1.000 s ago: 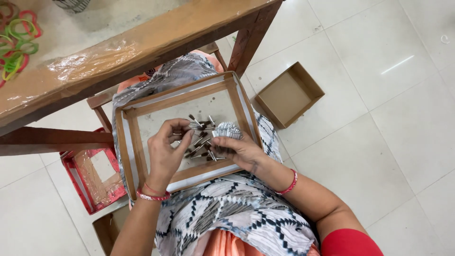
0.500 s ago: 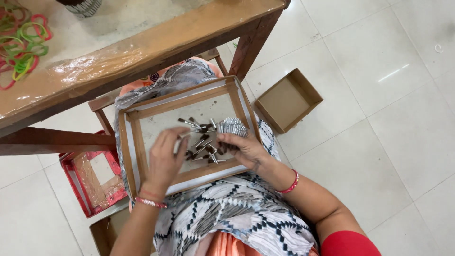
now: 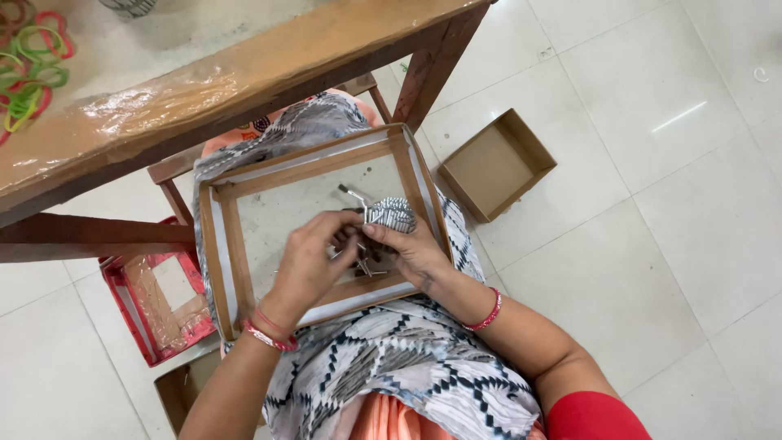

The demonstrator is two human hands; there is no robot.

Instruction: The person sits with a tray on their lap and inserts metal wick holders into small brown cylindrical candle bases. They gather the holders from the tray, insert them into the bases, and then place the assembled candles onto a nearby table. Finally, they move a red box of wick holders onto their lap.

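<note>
A shallow cardboard tray [image 3: 218, 269] rests on my lap, its floor pale grey. Inside it lie several small silver sticks, loose near my palms. My right hand [image 3: 411, 248] grips a tight bundle of these silver sticks [image 3: 389, 214], their ends pointing away from me. My left hand [image 3: 314, 261] meets the right at the bundle's near end, fingers pinching at the sticks. Both wrists wear red bangles.
A wooden table [image 3: 204, 77] covered in clear plastic stands just ahead, with coloured rings [image 3: 24, 69] on its left. An open brown cardboard box [image 3: 497, 165] sits on the white tiled floor to the right. A red box lid [image 3: 159, 301] lies left of my lap.
The scattered sticks have been gathered into one bundle in my right hand. My left hand has moved right to join it. The view has shifted slightly.
</note>
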